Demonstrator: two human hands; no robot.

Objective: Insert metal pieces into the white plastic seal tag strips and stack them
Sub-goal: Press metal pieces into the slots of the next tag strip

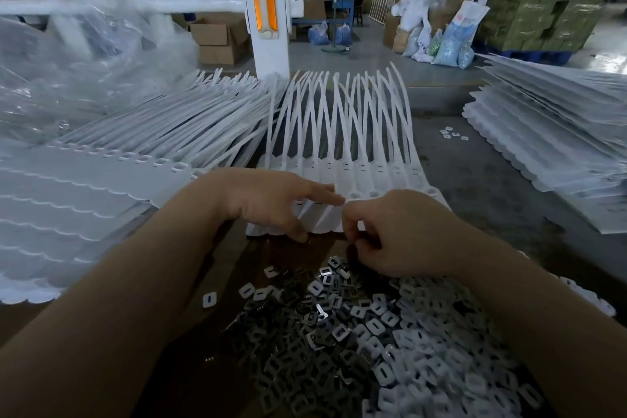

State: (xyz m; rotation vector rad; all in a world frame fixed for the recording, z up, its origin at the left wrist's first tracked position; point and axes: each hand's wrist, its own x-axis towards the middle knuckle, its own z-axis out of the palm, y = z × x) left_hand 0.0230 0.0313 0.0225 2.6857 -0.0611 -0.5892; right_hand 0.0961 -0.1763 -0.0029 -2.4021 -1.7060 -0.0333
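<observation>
A white strip of joined seal tags (342,166) lies across the table centre, its long tails fanning away from me. My left hand (271,200) rests on the strip's near end, fingers stretched out and the thumb at its front edge. My right hand (393,231) is curled just right of it, fingertips pinched together at the strip's near edge; what they pinch is hidden. A heap of small square metal pieces (356,332) with slots covers the table in front of me, under my right forearm.
A stack of white tag strips (84,200) lies at the left and another stack (549,132) at the right. Clear plastic bags (68,61) pile up at the far left. A white post (268,10) stands behind the table. A few loose metal pieces (453,133) lie at the right.
</observation>
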